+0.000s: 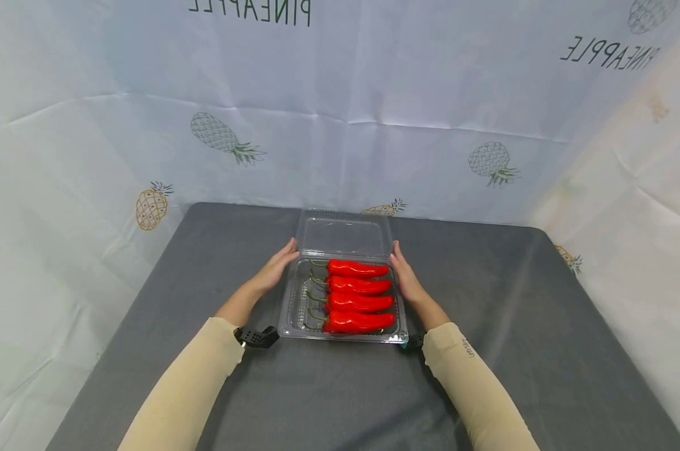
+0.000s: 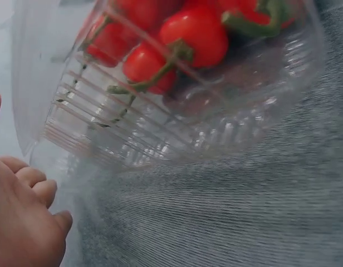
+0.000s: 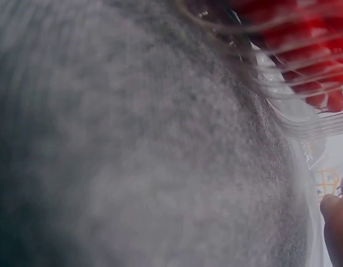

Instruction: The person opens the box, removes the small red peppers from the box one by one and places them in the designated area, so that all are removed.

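A clear plastic clamshell box [image 1: 286, 316] lies on the table with its lid [image 1: 345, 233] swung back, away from the person. Several red chili peppers [image 1: 359, 304] are lined up in one column inside, their green stems pointing left. At the box's far left corner, by the hinge, is my left hand [image 1: 272, 270], its fingertips right at the edge. The right hand [image 1: 407, 275] is on the opposite side, its extended fingers along the far right corner. In the left wrist view, the fingers [image 2: 32, 178] are close to the ribbed plastic wall. Only a fingertip portion shows in the right wrist view.
A dark grey cloth covers the table [image 1: 328, 394]. Behind and at both sides hangs a pale curtain [image 1: 345, 81] printed with pineapples and lettering. The lid reaches close to the table's back edge. Black bands [image 1: 256, 337] sit at the wrists.
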{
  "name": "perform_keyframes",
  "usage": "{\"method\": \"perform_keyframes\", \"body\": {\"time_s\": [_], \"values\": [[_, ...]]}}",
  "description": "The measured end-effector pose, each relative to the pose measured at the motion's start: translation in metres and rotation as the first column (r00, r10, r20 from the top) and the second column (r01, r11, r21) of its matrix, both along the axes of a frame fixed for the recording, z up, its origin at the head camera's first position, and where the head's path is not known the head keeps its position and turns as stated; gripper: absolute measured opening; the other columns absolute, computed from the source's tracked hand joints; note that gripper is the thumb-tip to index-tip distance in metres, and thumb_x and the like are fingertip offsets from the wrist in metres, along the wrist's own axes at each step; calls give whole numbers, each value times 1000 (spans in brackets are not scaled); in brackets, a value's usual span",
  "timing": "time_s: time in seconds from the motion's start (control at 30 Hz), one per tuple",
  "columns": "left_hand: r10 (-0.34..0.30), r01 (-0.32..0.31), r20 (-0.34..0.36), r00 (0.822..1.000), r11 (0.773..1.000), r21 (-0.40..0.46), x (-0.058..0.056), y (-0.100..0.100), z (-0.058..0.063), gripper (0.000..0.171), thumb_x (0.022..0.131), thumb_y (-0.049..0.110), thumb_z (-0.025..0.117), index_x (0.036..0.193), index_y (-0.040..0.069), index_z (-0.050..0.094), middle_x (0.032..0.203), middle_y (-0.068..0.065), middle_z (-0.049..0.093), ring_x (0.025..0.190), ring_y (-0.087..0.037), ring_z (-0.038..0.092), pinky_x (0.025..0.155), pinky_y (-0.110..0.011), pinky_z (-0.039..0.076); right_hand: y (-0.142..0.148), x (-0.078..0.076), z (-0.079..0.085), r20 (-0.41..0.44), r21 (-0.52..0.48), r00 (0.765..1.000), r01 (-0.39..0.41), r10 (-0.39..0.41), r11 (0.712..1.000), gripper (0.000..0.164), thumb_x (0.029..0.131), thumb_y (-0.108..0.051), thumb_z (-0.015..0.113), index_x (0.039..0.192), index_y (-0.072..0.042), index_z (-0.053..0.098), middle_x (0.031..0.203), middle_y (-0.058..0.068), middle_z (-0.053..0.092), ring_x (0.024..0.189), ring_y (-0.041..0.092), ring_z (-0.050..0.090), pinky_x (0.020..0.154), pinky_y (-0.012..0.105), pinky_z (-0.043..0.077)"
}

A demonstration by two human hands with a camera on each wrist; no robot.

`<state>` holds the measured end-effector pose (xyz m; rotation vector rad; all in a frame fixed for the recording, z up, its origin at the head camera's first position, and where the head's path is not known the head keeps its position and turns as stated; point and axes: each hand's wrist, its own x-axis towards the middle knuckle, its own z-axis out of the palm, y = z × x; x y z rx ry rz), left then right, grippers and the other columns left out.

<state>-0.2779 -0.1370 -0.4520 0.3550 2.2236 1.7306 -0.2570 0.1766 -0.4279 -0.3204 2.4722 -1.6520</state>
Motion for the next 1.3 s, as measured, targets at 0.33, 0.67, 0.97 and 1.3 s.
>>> {"method": "perform_keyframes", "body": {"time_s": [0.33,0.67,0.97,1.3], "values": [[119,-129,101,988,986,105,55,0,-3,66,99,19,38,148,-1,-2,156,-17,3,144,-31,4,118,-45,4,18,-15,-20,-18,105,1000,-3,5,994,78,95,-29,51,150,-10,-1,158,10,-3,145,29,-1,116,52,7],[116,-148,127,985,950,276,114,14,-19,72,91,5,43,147,-4,-1,156,-19,1,144,-30,1,116,-39,4,20,-12,15,-114,385,971,-152,210,910,78,88,-29,63,150,-15,18,156,9,17,142,33,20,111,56,24],[32,-50,53,998,922,384,120,18,-28,70,92,3,38,146,-7,-6,154,-22,-7,142,-34,-8,98,1,18,2,-10,45,-44,528,883,-377,468,761,67,85,-13,66,144,-5,34,148,16,36,56,23,47,56,25,45],[17,-41,66,998,927,374,120,16,-31,72,93,6,38,146,-5,-9,156,-19,-7,143,-31,-8,97,2,18,-15,-23,55,50,618,800,-495,598,611,57,87,-3,61,139,2,40,145,19,39,61,17,57,62,22,48]]}}
